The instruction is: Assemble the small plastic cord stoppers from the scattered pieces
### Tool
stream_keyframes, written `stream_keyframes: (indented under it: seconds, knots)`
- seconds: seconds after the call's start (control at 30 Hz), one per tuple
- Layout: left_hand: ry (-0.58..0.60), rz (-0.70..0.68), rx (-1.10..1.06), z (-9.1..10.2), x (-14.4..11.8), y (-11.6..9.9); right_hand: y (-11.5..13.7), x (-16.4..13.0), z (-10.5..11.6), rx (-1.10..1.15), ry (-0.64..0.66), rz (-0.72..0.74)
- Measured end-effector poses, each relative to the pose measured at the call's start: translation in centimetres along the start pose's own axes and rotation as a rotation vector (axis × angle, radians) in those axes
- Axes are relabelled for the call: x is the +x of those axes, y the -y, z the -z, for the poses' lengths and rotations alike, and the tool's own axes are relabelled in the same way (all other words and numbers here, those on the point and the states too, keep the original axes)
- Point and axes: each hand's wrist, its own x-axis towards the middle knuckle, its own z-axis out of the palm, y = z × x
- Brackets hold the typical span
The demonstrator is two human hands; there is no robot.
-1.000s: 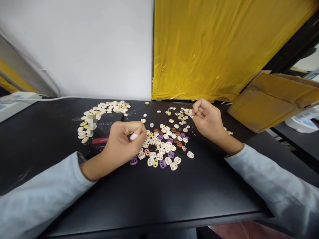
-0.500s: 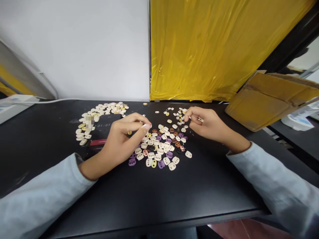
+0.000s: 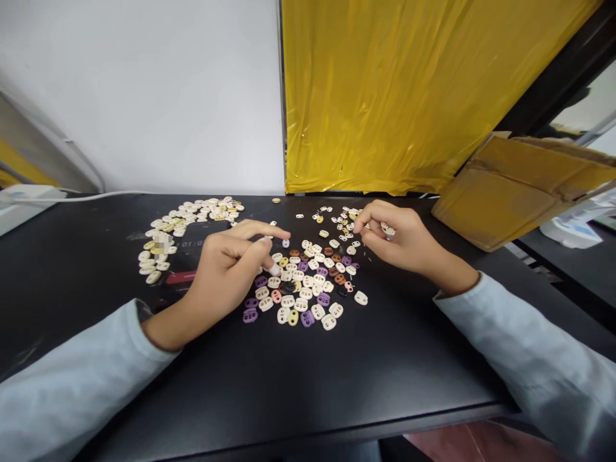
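Note:
A loose pile of small oval two-hole cord locks (image 3: 316, 280), mostly cream with purple, brown, yellow, pink and black ones, lies between my hands. My left hand (image 3: 231, 263) is over the pile's left side, index finger stretched out and thumb apart from it. Just under that index fingertip sits a small pale piece (image 3: 285, 243). My right hand (image 3: 397, 236) is at the pile's back right, fingers curled and thumb tip close to the index finger. Whatever it pinches, if anything, is hidden. Smaller white pieces (image 3: 344, 224) lie around and partly beneath it.
An arc of cream and yellow cord locks (image 3: 185, 215) curves round a dark phone (image 3: 192, 244) showing a clock. A cardboard box (image 3: 520, 189) stands at the back right of the black table (image 3: 308, 385). Behind rise a white wall (image 3: 192, 96) and yellow sheeting (image 3: 385, 96).
My left thumb and index finger, together before, have come apart, and a pale piece now shows below the index fingertip. My right hand has hardly moved. The view has shifted slightly.

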Motion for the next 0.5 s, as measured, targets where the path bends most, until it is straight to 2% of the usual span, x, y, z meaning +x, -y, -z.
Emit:
stream_keyframes:
  seconds: [0.07,0.2,0.3,0.4,0.5]
  knots:
    - [0.005,0.008,0.007,-0.1,0.0,0.4,-0.1,0.0,0.0,-0.020,0.037,-0.012]
    - [0.031,-0.013,0.071,-0.1,0.2,0.9,0.1,0.0,0.0,0.009,0.083,-0.130]
    - [0.141,0.036,0.101,0.2,0.4,0.5,0.0,0.0,-0.2,-0.014,0.046,-0.199]
    - [0.222,0.075,-0.035,0.5,0.5,-0.4,-0.5,-0.1,-0.4,-0.062,-0.004,-0.190]
    - [0.171,0.040,-0.079,0.7,0.5,-1.0,-0.9,-0.2,-0.5,-0.082,0.023,-0.096]
